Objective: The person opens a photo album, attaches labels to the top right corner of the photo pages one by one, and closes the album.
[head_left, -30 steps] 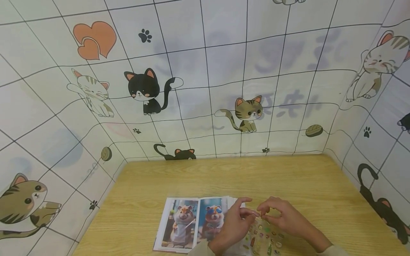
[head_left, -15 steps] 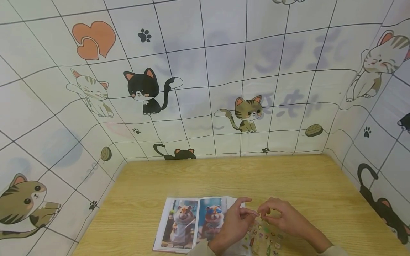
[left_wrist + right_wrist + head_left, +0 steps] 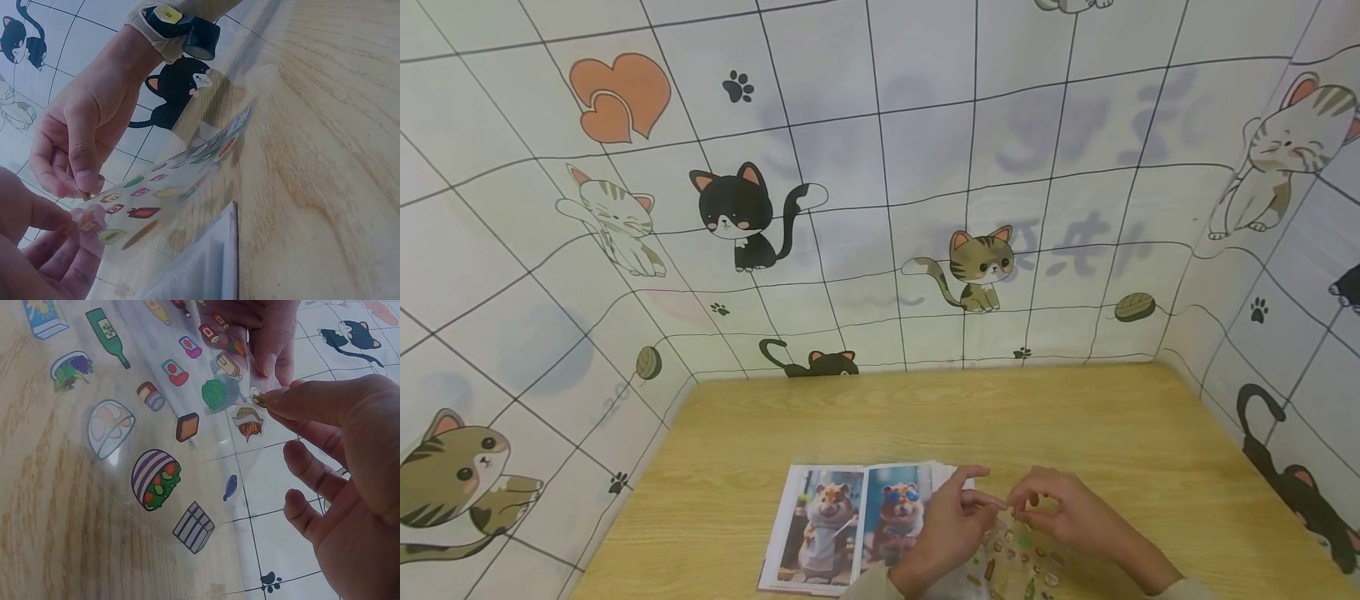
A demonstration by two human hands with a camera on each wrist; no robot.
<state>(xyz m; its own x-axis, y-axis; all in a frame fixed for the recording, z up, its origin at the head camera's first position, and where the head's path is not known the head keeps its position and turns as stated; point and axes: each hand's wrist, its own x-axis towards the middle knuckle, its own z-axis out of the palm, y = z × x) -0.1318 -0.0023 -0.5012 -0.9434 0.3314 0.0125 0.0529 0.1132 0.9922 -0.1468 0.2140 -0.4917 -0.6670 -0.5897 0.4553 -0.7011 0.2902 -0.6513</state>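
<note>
A clear sticker sheet [image 3: 1022, 554] printed with small food and bottle pictures hangs tilted above the table. My left hand [image 3: 951, 521] grips its upper corner between thumb and fingers, as the left wrist view also shows. Thumb and forefinger of my right hand [image 3: 356, 444] pinch a small green and brown sticker [image 3: 258, 398] at the sheet's edge, close to the left fingertips. In the right wrist view, a cabbage sticker [image 3: 219, 394] and a striped salad bowl sticker [image 3: 155, 480] show on the sheet. Whether the pinched sticker is fully off the sheet, I cannot tell.
An open photo book [image 3: 859, 558] with two hamster pictures lies left of the sheet, partly behind my left forearm. The wooden table [image 3: 925, 417] is bounded at the back and sides by cloth walls [image 3: 865, 208] printed with cats.
The right hand's fingertips have shifted slightly to the right and down, a little away from the left fingertips. My left hand and the photo book have hardly moved.
</note>
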